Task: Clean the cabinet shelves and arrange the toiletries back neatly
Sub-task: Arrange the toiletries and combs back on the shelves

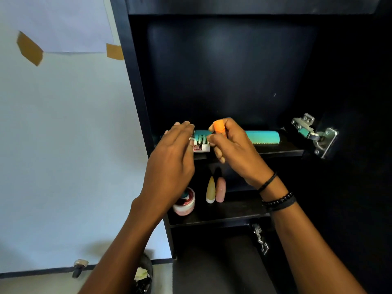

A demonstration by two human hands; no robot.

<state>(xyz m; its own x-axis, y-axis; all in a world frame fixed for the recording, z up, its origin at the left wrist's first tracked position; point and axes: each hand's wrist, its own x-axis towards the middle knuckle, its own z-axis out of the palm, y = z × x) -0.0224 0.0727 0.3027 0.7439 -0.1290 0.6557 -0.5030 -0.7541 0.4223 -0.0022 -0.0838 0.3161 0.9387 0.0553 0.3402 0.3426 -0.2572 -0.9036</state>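
My right hand (233,149) pinched the orange-capped tube (219,128) in its fingers, just before the teal comb (263,136) on the shelf (280,152). My left hand (171,160) hovered beside it, fingers loosely spread (holding nothing).

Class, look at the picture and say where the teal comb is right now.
The teal comb lies flat on the upper shelf, behind the right hand, with the metal hinge to its right.

Orange cap (219,126), teal comb (263,136), black cabinet (135,81)
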